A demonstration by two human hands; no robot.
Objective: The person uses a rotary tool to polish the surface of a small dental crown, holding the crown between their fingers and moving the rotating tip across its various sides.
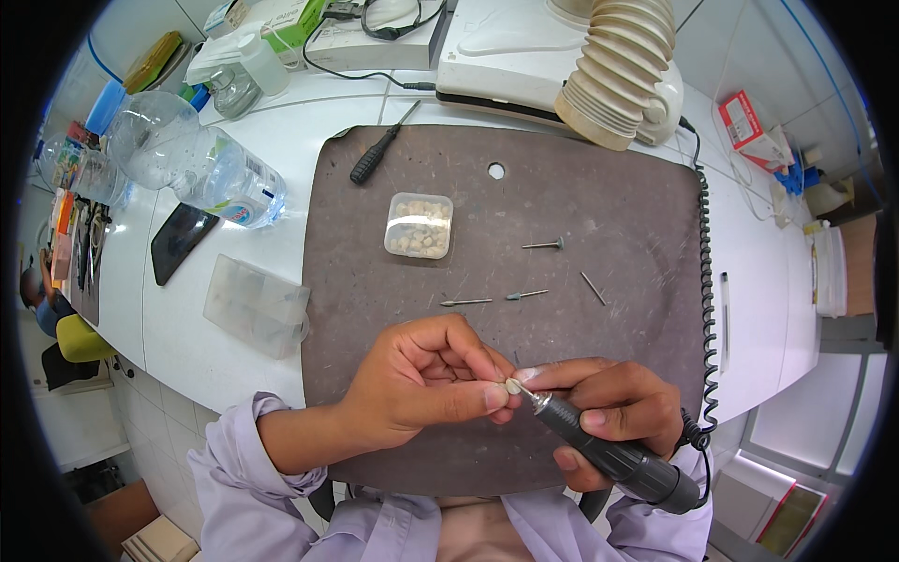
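Observation:
My left hand (421, 379) pinches a tiny pale piece (512, 385) between thumb and fingers, low over the dark work mat (609, 206). In my right hand (613, 403) I grip a black rotary handpiece (609, 450) like a pen. Its metal tip touches the small piece. A coiled black cord (707, 281) runs from the handpiece up the mat's right edge.
A small clear box of pale pieces (419, 225) and several loose burs (543, 245) lie on the mat. A screwdriver (379, 150) rests at its top left. A ribbed suction hose (623, 70) hangs at the back. A plastic bottle (201, 164), a phone (181, 239) and a clear case (255, 304) sit left.

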